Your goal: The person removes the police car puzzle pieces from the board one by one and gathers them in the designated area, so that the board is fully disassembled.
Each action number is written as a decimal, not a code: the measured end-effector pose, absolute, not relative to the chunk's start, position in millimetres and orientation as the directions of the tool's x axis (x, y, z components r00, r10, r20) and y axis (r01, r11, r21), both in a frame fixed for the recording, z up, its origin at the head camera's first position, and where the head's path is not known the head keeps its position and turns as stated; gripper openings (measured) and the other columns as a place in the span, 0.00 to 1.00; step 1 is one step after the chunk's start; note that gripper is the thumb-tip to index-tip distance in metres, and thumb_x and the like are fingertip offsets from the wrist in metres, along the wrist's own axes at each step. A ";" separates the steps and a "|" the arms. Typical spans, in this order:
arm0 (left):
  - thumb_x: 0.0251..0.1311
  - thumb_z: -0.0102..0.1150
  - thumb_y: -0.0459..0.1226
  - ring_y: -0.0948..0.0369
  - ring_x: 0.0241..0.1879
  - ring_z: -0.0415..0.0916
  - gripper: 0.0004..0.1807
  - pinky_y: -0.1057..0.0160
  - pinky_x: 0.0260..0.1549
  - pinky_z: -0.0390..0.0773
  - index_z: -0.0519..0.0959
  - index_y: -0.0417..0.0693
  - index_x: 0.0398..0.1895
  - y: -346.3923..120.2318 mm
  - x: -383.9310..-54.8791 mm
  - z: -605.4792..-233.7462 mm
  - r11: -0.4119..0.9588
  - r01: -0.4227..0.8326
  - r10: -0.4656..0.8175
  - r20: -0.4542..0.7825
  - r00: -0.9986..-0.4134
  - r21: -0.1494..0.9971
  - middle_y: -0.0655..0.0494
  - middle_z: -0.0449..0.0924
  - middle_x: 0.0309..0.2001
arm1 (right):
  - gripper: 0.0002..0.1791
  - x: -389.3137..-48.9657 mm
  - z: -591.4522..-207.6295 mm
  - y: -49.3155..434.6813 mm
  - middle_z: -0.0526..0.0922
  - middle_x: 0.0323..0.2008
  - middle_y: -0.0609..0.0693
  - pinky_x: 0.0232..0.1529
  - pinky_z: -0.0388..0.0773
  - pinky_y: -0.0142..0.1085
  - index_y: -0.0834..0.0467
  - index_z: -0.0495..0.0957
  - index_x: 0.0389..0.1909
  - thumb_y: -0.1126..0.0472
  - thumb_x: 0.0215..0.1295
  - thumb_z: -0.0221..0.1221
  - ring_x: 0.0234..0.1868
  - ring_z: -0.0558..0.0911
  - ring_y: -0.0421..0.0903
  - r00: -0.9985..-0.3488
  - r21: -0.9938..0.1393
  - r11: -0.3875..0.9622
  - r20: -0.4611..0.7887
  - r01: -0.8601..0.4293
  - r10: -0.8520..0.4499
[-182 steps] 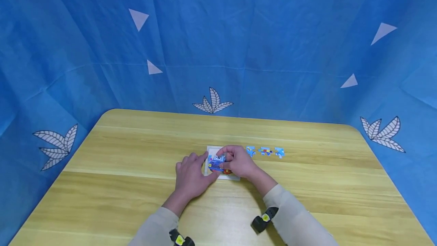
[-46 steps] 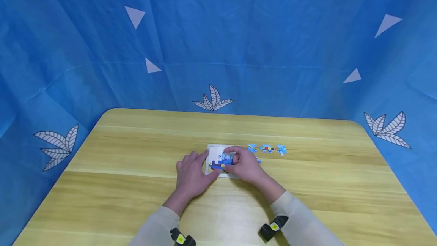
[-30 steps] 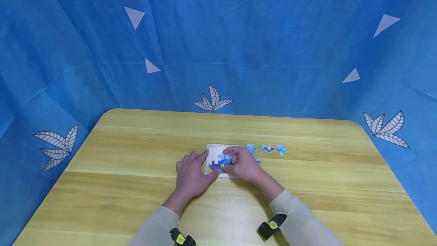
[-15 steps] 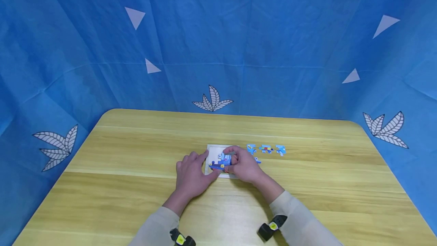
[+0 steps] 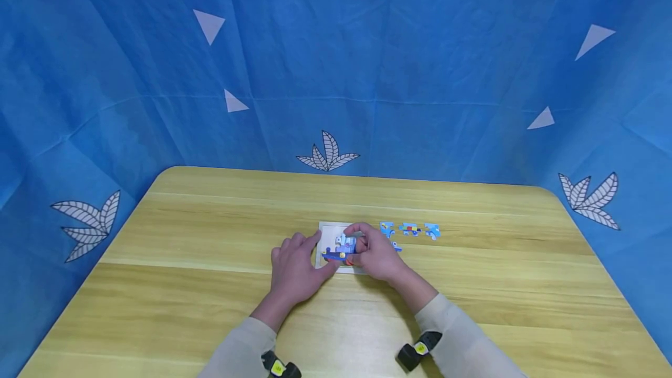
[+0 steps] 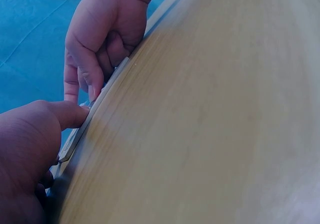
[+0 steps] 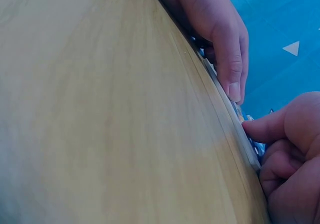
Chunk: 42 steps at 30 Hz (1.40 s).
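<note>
A jigsaw puzzle board (image 5: 329,228) with a pale frame lies on the wooden table in the head view, partly hidden by both hands. On it shows a blue vehicle picture with dark blue and red parts. My left hand (image 5: 296,270) rests at the board's left and lower edges, index finger and thumb spread along it. My right hand (image 5: 377,254) pinches a light blue puzzle piece (image 5: 345,244) between thumb and index finger, over the board's middle. The piece looks slightly tilted, and its right side is hidden by the fingers. Both wrist views show the board edge-on.
Three loose puzzle pieces lie in a row right of the board: a left one (image 5: 387,228), a middle one (image 5: 410,229) and a right one (image 5: 433,230). Another piece (image 5: 396,246) peeks out beside the right hand. A blue cloth (image 5: 420,74) hangs behind the table (image 5: 499,284).
Since the oldest frame, my right hand has shifted a little right with the light blue piece. Over the last second that piece has tilted slightly in the fingers. My left hand has stayed put.
</note>
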<state>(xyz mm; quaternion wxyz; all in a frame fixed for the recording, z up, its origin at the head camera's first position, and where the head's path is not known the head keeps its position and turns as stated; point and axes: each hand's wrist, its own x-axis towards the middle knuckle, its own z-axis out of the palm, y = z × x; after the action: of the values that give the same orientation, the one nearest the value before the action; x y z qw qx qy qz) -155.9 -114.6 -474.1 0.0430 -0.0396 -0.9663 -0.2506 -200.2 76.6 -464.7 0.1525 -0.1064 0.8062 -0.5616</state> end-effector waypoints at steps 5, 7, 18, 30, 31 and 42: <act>0.53 0.66 0.61 0.57 0.36 0.63 0.43 0.55 0.38 0.57 0.74 0.46 0.68 -114.6 -156.3 -474.7 0.875 0.102 0.056 0.111 -0.992 0.473 0.56 0.72 0.40 | 0.26 -199.8 -464.1 76.5 0.66 0.18 0.48 0.20 0.60 0.32 0.60 0.75 0.53 0.82 0.53 0.63 0.18 0.64 0.43 -0.930 -0.937 0.349 -0.130 0.002 -0.343; 0.53 0.66 0.62 0.57 0.36 0.63 0.43 0.55 0.38 0.57 0.74 0.47 0.68 -114.7 -156.4 -475.0 0.876 0.104 0.057 0.115 -0.992 0.470 0.56 0.72 0.40 | 0.26 -199.8 -463.9 76.6 0.66 0.18 0.48 0.20 0.60 0.33 0.60 0.75 0.53 0.82 0.53 0.63 0.18 0.64 0.43 -0.930 -0.937 0.348 -0.132 0.005 -0.343; 0.53 0.66 0.61 0.57 0.37 0.63 0.44 0.55 0.38 0.57 0.74 0.46 0.69 -114.5 -155.6 -474.7 0.873 0.102 0.056 0.109 -0.992 0.477 0.56 0.72 0.41 | 0.26 -200.2 -465.0 75.8 0.61 0.19 0.47 0.25 0.62 0.33 0.61 0.76 0.51 0.84 0.52 0.62 0.22 0.63 0.44 -0.938 -0.950 0.312 -0.122 0.015 -0.325; 0.54 0.67 0.61 0.57 0.38 0.64 0.44 0.54 0.39 0.57 0.73 0.46 0.69 -114.5 -154.7 -474.1 0.870 0.092 0.053 0.095 -0.994 0.484 0.55 0.73 0.43 | 0.26 -198.0 -465.5 74.7 0.57 0.20 0.47 0.28 0.66 0.33 0.63 0.77 0.51 0.86 0.52 0.61 0.24 0.62 0.44 -0.947 -0.959 0.281 -0.125 0.038 -0.297; 0.54 0.67 0.61 0.57 0.38 0.64 0.44 0.54 0.39 0.57 0.73 0.47 0.69 -114.5 -154.6 -473.9 0.870 0.091 0.052 0.093 -0.994 0.485 0.55 0.73 0.43 | 0.26 -198.0 -465.4 74.8 0.57 0.20 0.47 0.28 0.65 0.33 0.63 0.77 0.51 0.86 0.52 0.61 0.24 0.62 0.44 -0.947 -0.960 0.279 -0.124 0.038 -0.298; 0.54 0.66 0.61 0.57 0.38 0.63 0.43 0.54 0.39 0.57 0.74 0.46 0.69 -115.1 -155.5 -474.6 0.873 0.105 0.059 0.110 -0.992 0.477 0.55 0.73 0.42 | 0.23 -198.9 -465.5 75.1 0.58 0.20 0.46 0.26 0.63 0.32 0.63 0.77 0.47 0.85 0.53 0.61 0.23 0.60 0.44 -0.944 -0.961 0.275 -0.109 0.020 -0.312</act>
<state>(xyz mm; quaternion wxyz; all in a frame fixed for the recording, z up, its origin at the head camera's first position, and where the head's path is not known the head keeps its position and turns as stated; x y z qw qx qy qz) -155.5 -115.1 -474.6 0.0458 -0.0425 -0.9665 -0.2488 -198.9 75.1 -465.5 0.1398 -0.0929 0.7861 -0.5949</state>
